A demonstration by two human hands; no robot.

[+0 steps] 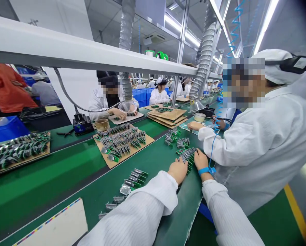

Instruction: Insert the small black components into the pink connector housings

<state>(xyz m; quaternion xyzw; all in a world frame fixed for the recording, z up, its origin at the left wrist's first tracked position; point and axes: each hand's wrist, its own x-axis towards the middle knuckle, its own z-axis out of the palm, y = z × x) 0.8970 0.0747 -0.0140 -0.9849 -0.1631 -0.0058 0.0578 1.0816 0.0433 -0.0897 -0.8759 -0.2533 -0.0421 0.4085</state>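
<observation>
Small green circuit boards (188, 158) with silver metal connectors (129, 183) are lying in slanted, overlapping rows along the green bench mat (153, 167).

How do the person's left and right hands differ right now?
The left hand shows no strap at its wrist, while the right hand wears a blue wrist strap with a thin blue cord running up from it. The right hand also sits further along the green workbench than the left hand. Both hands are bare, come out of white gathered cuffs, and lie beside a pile of green circuit boards.
</observation>
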